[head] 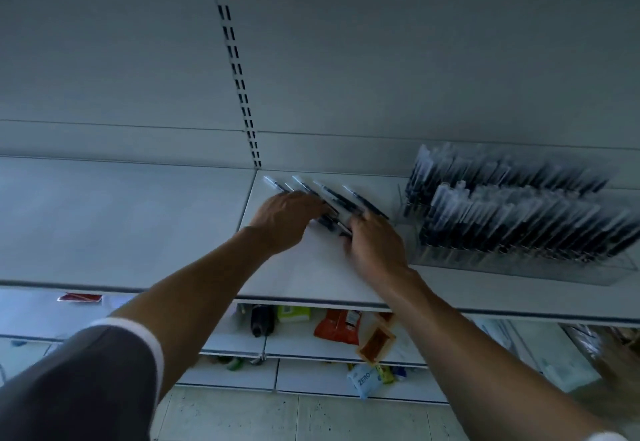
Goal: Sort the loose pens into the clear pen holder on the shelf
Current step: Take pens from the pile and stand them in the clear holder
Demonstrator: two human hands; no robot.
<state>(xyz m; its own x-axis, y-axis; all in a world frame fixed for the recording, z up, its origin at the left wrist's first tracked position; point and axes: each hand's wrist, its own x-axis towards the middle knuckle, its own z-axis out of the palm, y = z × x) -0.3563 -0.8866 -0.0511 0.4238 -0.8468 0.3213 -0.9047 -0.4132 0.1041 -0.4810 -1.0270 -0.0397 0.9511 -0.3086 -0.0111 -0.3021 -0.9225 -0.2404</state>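
Several loose dark pens (327, 194) with clear caps lie fanned out on the white shelf (304, 278), their tips pointing up-left. My left hand (285, 220) lies over the left part of the pile, fingers curled round a few pens. My right hand (375, 245) is at the pile's right end, its fingertips on the pens' lower ends. To the right stands the clear pen holder (512, 257), packed with two slanted rows of dark pens (519, 212). The frame is blurred.
The slotted upright (239, 73) of the back wall rises behind the pens. The shelf to the left (121, 219) is bare. Lower shelves hold an orange packet (337, 326), a dark bottle (261, 319), a green box (292, 314) and a light blue pack (363, 380).
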